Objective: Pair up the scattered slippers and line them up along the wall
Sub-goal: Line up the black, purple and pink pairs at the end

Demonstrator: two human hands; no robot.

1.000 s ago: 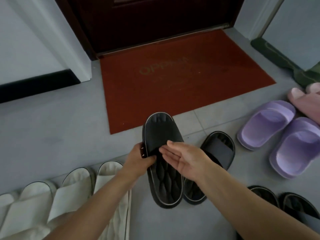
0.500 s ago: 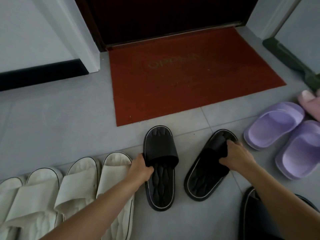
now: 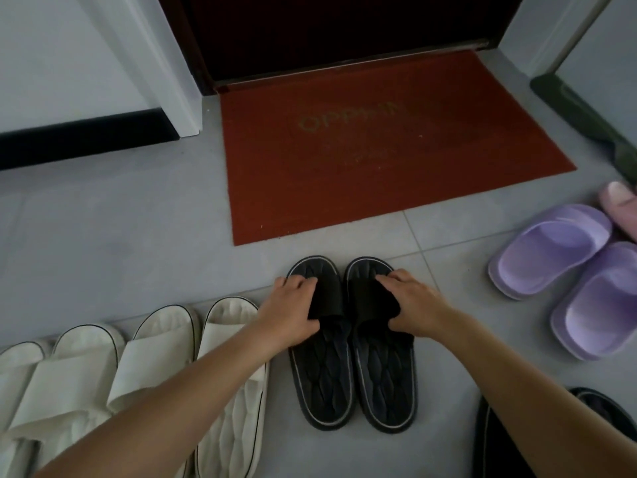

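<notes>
Just short of the mat (image 3: 379, 150), the black pair (image 3: 324, 370) lies touching, long axes toward the mat, left hand (image 3: 293, 307) gripping one strap and right hand (image 3: 412, 305) the other; the purple pair (image 3: 551, 250) off the mat's right corner sits nearer the right hand.

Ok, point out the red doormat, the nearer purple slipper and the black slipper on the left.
red doormat (image 3: 379, 191): head view, bare centre below the lettering.
nearer purple slipper (image 3: 596, 315): head view, its footbed.
left black slipper (image 3: 322, 374): head view, quilted footbed.
</notes>
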